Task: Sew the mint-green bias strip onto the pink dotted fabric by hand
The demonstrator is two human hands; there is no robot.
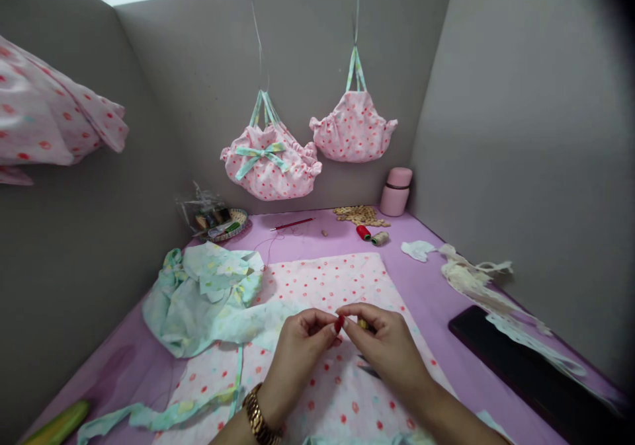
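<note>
My left hand and my right hand meet over the pink dotted cloth, fingertips pinched together. What lies between the left fingertips is too small to name. A small yellow item shows at my right hand's curled fingers, with dark pointed blades below that palm. Mint floral fabric lies bunched to the left, one part reaching my left hand. A narrow mint strip crosses the cloth's lower left.
Two pink dotted bags hang at the back. Behind the cloth are a red pen, a basket, thread spools, beads and a pink flask. Lace and a black case lie right.
</note>
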